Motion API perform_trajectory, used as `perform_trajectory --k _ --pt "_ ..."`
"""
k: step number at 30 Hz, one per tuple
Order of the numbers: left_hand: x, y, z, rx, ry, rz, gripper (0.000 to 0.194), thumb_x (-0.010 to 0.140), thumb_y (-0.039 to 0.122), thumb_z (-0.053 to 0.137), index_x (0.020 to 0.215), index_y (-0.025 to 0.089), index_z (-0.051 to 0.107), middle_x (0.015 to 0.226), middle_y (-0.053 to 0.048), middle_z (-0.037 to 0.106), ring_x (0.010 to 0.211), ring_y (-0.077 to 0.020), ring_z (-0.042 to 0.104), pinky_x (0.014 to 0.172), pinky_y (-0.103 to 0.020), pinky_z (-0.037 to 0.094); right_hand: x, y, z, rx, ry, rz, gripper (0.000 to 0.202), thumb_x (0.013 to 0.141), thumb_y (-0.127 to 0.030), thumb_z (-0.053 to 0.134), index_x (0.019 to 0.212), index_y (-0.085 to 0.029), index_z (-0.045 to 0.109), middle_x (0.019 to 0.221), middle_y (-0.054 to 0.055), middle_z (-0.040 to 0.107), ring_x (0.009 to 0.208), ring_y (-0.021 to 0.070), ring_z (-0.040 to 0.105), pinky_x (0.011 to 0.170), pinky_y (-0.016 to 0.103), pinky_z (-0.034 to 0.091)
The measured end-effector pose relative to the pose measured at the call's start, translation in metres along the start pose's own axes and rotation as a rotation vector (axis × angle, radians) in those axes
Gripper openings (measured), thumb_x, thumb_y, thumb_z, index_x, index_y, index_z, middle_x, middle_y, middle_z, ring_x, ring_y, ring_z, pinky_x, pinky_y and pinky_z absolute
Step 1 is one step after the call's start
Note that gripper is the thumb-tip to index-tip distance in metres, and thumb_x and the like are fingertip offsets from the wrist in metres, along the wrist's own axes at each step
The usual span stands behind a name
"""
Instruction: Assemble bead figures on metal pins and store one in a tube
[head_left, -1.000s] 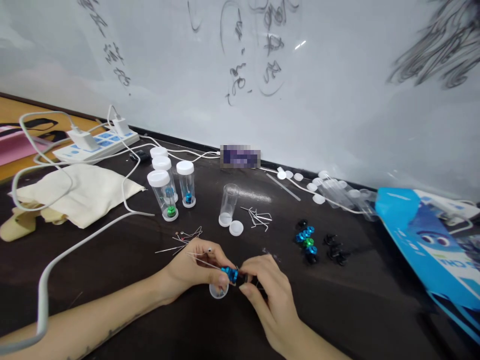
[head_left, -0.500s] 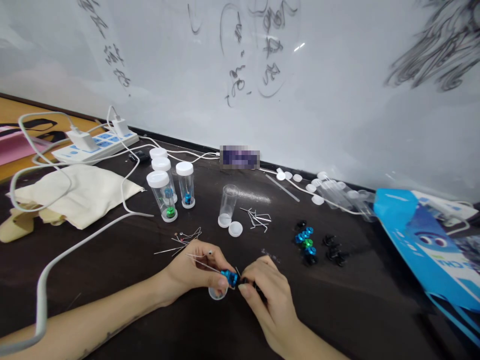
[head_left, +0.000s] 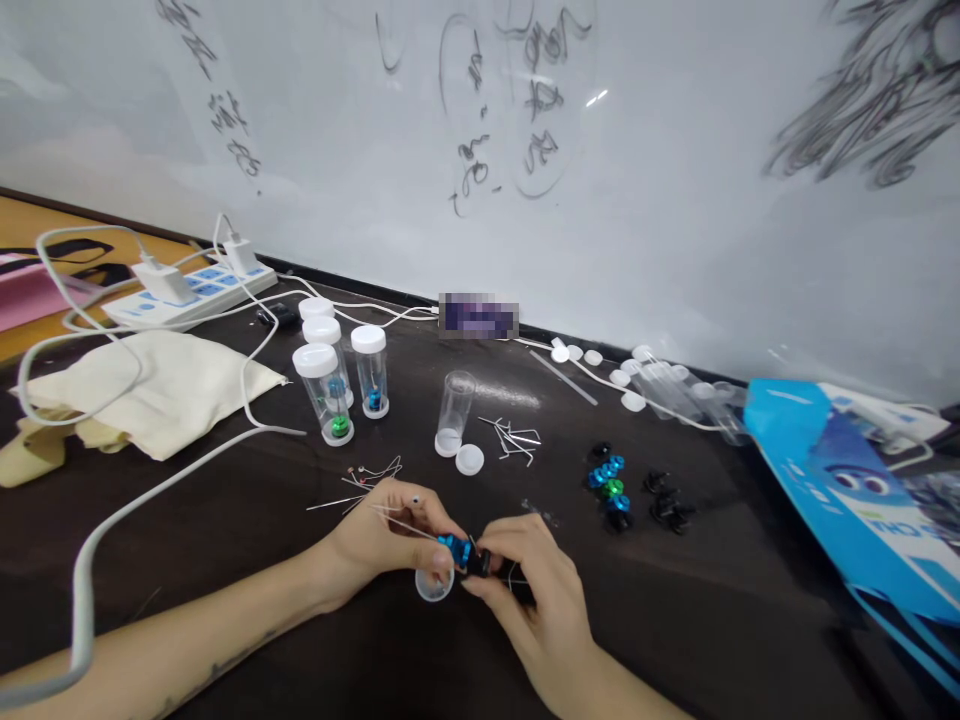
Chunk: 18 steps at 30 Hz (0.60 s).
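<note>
My left hand point(head_left: 397, 530) pinches a small shiny blue metal fitting point(head_left: 454, 549) between thumb and fingers. A thin metal wire point(head_left: 401, 522) extends leftward from it, across the fingers. My right hand point(head_left: 541, 585) is closed on a small black fitting point(head_left: 478, 564), held end to end against the blue one; whether the two are joined I cannot tell. A thin wire loop shows by the right fingers. Just under the left fingertips is a clear round cup or tube end point(head_left: 434, 586), partly covered by the thumb.
Capped clear tubes point(head_left: 373, 370) with coloured fittings stand at left; an uncapped tube point(head_left: 454, 412) stands mid-table beside a white cap point(head_left: 469, 460). Bent metal pins point(head_left: 513, 440), blue and green fittings point(head_left: 615, 487) and black pieces point(head_left: 667, 503) lie rightward. A white cable point(head_left: 94, 560) crosses the left foreground.
My right hand has moved slightly left, bringing the black fitting up against the blue one. More of the black fitting shows now. The left hand stays nearly still.
</note>
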<state>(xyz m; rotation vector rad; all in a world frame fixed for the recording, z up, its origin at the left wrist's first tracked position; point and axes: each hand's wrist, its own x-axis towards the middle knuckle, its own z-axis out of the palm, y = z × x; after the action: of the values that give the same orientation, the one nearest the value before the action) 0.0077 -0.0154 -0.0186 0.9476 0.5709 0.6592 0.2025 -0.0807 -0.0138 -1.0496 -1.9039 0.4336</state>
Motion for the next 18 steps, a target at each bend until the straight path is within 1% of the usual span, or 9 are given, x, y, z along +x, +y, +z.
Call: perform_trajectory --k 2,3,6,8,10,13,15,16,18 --pt "0.0003 0.0006 -0.0003 0.005 0.004 0.006 0.019 0.063 0.018 0.086 0.078 0.011 0.076 0.066 -0.006 0.074 0.052 -0.0118 0.066 0.052 -0.019 0.053 -0.0004 0.0001 0.0012 -0.003 0.036 -0.022 0.014 0.091 -0.012 0.060 0.101 -0.022 0.058 0.089 0.003 0.064 0.078 0.0177 0.060 0.071 0.032 0.046" --pt "0.0003 0.0009 -0.0003 0.004 0.005 0.006 0.019 0.063 0.018 0.086 0.077 0.011 0.075 0.066 -0.006 0.074 0.052 -0.0118 0.066 0.052 -0.019 0.053 -0.0006 0.0001 0.0015 0.002 0.044 -0.034 0.016 0.091 -0.012 0.060 0.102 -0.022 0.058 0.089 0.003 0.065 0.078 0.0174 0.060 0.071 0.032 0.046" --pt "0.0000 0.0006 0.0003 -0.007 0.006 -0.004 0.019 0.063 0.018 0.086 0.076 0.010 0.075 0.065 -0.006 0.074 0.052 -0.0123 0.066 0.052 -0.019 0.054 -0.0004 -0.0003 0.0003 0.016 0.012 -0.015 0.004 0.092 -0.022 0.061 0.094 -0.021 0.058 0.077 0.001 0.062 0.072 0.0176 0.058 0.069 0.033 0.044" --pt "-0.0001 -0.0001 0.0005 -0.013 -0.004 -0.015 0.020 0.062 0.017 0.087 0.076 0.010 0.075 0.065 -0.006 0.074 0.052 -0.0130 0.066 0.052 -0.020 0.054 -0.0002 -0.0006 -0.0011 0.012 -0.032 0.018 0.012 0.095 -0.028 0.056 0.085 -0.021 0.056 0.071 0.000 0.059 0.067 0.0173 0.055 0.067 0.033 0.042" --pt "0.0001 -0.0005 0.0000 -0.013 -0.013 -0.018 0.020 0.062 0.017 0.087 0.076 0.010 0.075 0.065 -0.006 0.074 0.052 -0.0132 0.067 0.053 -0.021 0.055 -0.0001 -0.0008 -0.0018 0.003 -0.056 0.034 0.016 0.095 -0.027 0.054 0.081 -0.020 0.054 0.070 0.000 0.058 0.065 0.0170 0.054 0.066 0.033 0.041" --pt "0.0007 0.0003 -0.0010 -0.003 -0.001 -0.008 0.020 0.062 0.018 0.087 0.077 0.010 0.075 0.067 -0.006 0.074 0.052 -0.0125 0.066 0.052 -0.020 0.054 0.0001 -0.0009 -0.0008 0.003 -0.010 0.030 0.004 0.092 -0.021 0.060 0.090 -0.021 0.057 0.077 0.001 0.061 0.072 0.0176 0.058 0.068 0.032 0.043" --pt "0.0007 0.0013 -0.0011 0.002 0.009 -0.009 0.020 0.062 0.018 0.086 0.077 0.011 0.075 0.066 -0.006 0.074 0.052 -0.0123 0.066 0.052 -0.019 0.053 0.0006 -0.0007 0.0001 0.009 0.022 0.007 0.008 0.091 -0.017 0.062 0.096 -0.021 0.058 0.083 0.002 0.063 0.076 0.0178 0.059 0.069 0.031 0.044" --pt "0.0005 0.0016 -0.0008 0.000 0.008 -0.011 0.020 0.062 0.018 0.086 0.076 0.011 0.075 0.066 -0.006 0.074 0.052 -0.0123 0.066 0.052 -0.019 0.053 0.0008 -0.0006 0.0004 0.010 0.025 -0.001 0.008 0.091 -0.017 0.062 0.097 -0.021 0.058 0.084 0.002 0.064 0.076 0.0179 0.059 0.070 0.031 0.044" --pt "-0.0002 0.0017 0.0003 -0.008 0.001 -0.020 0.019 0.062 0.017 0.086 0.076 0.011 0.075 0.066 -0.006 0.074 0.052 -0.0125 0.066 0.052 -0.020 0.053 0.0011 -0.0002 0.0002 0.014 -0.004 0.010 0.004 0.093 -0.024 0.060 0.091 -0.021 0.058 0.078 0.002 0.063 0.072 0.0179 0.058 0.068 0.032 0.043"
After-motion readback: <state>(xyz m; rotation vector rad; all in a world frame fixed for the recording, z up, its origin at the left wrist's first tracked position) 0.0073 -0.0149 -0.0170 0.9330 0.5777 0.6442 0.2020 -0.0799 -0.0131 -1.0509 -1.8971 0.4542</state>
